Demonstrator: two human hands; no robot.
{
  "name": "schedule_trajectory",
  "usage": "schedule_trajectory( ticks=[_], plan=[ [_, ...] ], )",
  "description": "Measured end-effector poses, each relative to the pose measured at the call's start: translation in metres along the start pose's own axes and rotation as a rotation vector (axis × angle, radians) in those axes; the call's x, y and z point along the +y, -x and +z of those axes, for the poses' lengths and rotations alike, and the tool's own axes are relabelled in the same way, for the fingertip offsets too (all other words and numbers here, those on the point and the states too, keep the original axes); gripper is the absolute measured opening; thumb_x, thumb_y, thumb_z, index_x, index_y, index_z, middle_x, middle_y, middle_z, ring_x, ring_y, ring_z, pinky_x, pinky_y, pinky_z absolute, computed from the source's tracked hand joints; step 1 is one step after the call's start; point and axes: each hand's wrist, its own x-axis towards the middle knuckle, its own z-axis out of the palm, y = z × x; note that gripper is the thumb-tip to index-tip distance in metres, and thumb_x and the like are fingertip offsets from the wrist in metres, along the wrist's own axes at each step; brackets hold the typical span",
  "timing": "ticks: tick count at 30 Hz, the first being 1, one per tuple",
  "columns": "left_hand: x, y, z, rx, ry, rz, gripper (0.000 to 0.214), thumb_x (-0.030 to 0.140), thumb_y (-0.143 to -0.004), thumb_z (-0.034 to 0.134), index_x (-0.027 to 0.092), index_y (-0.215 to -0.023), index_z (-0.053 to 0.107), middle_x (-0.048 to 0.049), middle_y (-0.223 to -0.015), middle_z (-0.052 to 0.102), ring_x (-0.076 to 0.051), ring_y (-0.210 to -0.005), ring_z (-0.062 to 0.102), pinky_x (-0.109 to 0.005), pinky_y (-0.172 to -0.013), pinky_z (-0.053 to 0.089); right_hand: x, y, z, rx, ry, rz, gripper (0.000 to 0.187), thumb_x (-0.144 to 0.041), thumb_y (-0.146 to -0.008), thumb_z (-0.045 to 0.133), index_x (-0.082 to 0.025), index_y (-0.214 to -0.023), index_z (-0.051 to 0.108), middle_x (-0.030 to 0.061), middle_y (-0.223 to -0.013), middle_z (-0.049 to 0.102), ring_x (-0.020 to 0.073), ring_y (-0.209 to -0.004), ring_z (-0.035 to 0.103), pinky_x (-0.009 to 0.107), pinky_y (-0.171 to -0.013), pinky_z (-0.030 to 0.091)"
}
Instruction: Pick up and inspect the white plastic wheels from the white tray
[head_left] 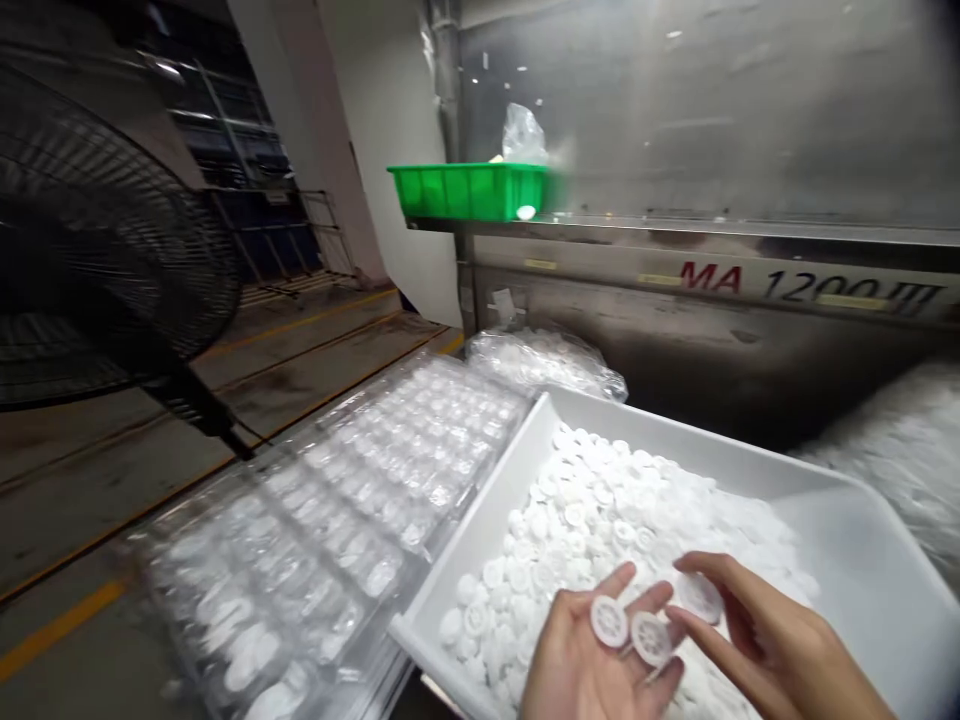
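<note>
My left hand (592,655) is palm up over the white bin (855,560), with two small white round plastic parts (630,628) lying on its fingers. My right hand (757,640) is beside it, its fingers pinched on another white round part (701,597). Under both hands the bin holds a heap of the same white parts (600,510). Left of the bin lies a clear blister tray (337,520) with rows of pockets filled with white parts.
A black standing fan (97,260) is at the far left. A green crate (472,190) sits on the ledge of a grey machine marked MA 1200 (750,280). Clear bags of white parts lie behind the bin (544,360) and at the right (900,450).
</note>
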Motion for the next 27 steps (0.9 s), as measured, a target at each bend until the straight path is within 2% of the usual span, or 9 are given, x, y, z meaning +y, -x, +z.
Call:
schedule_trajectory(
  ticks=[2, 4, 10, 14, 20, 27],
  plan=[
    [0.003, 0.003, 0.006, 0.033, 0.016, -0.01, 0.071, 0.034, -0.076, 0.049, 0.012, -0.138, 0.022, -0.0179, -0.14, 0.04, -0.028, -0.108, 0.057, -0.038, -0.098, 0.035, -0.009, -0.002, -0.007, -0.011, -0.01, -0.005, 0.023, -0.041, -0.088, 0.053, -0.027, -0.105, 0.048, -0.0065, -0.058, 0.047, 0.0107, -0.046, 0.048, 0.02, -0.045, 0.043],
    [0.005, 0.005, 0.012, 0.056, 0.023, -0.013, 0.069, 0.032, -0.079, 0.048, 0.012, -0.138, 0.021, -0.0182, -0.142, 0.037, -0.027, -0.108, 0.057, -0.038, -0.098, 0.035, -0.015, -0.003, -0.011, 0.004, -0.005, 0.037, 0.023, -0.04, -0.089, 0.052, -0.027, -0.107, 0.048, -0.0069, -0.059, 0.043, 0.011, -0.047, 0.046, 0.021, -0.047, 0.041],
    [0.008, 0.009, 0.022, 0.108, 0.028, 0.027, 0.056, 0.029, -0.086, 0.04, 0.013, -0.137, 0.024, -0.018, -0.142, 0.037, -0.029, -0.115, 0.053, -0.041, -0.105, 0.03, -0.013, -0.001, -0.013, -0.05, -0.002, 0.034, 0.023, -0.037, -0.089, 0.052, -0.028, -0.109, 0.045, -0.008, -0.059, 0.039, 0.0109, -0.047, 0.043, 0.021, -0.046, 0.037],
    [0.007, 0.01, 0.026, 0.125, 0.027, 0.041, 0.054, 0.029, -0.087, 0.038, 0.013, -0.137, 0.025, -0.0189, -0.141, 0.038, -0.029, -0.117, 0.052, -0.042, -0.107, 0.028, -0.011, -0.004, -0.013, -0.104, -0.03, 0.092, 0.02, -0.035, -0.09, 0.049, -0.028, -0.108, 0.044, -0.0074, -0.06, 0.04, 0.0113, -0.049, 0.044, 0.021, -0.048, 0.038],
    [0.007, 0.011, 0.027, 0.106, 0.011, 0.03, 0.052, 0.03, -0.089, 0.034, 0.013, -0.137, 0.023, -0.019, -0.14, 0.04, -0.031, -0.123, 0.046, -0.041, -0.108, 0.026, -0.011, -0.007, -0.019, -0.151, -0.049, 0.121, 0.021, -0.039, -0.09, 0.047, -0.028, -0.108, 0.049, -0.0064, -0.06, 0.037, 0.012, -0.051, 0.042, 0.023, -0.05, 0.037],
    [0.006, 0.012, 0.025, 0.071, -0.003, 0.043, 0.051, 0.03, -0.091, 0.03, 0.014, -0.138, 0.021, -0.0198, -0.14, 0.039, -0.03, -0.123, 0.045, -0.041, -0.108, 0.027, -0.01, -0.011, -0.031, -0.126, -0.07, 0.21, 0.029, -0.047, -0.088, 0.051, -0.029, -0.11, 0.052, -0.005, -0.063, 0.041, 0.0129, -0.056, 0.041, 0.025, -0.054, 0.035]
  ],
)
